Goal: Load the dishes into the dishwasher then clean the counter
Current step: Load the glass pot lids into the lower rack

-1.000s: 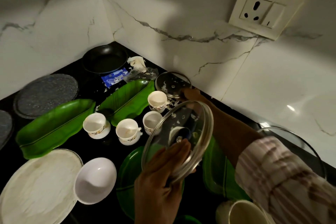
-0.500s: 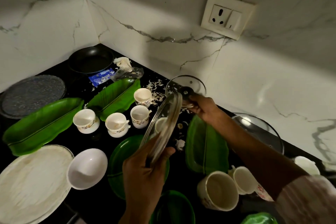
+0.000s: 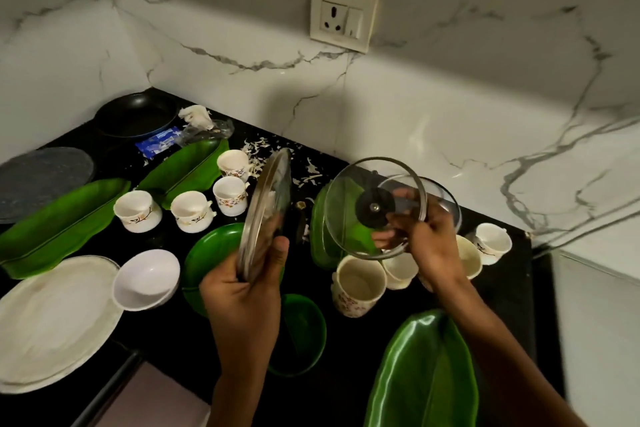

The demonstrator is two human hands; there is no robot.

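I see a cream wall socket on the marble backsplash. Well below and left of that socket lie a blue wrapper and crumpled clear plastic.

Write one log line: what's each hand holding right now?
left hand: grips glass lid by rim, edge-on | right hand: holds second glass lid, black knob showing | both above counter

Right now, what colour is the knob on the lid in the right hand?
Black knob, seen in the head view.
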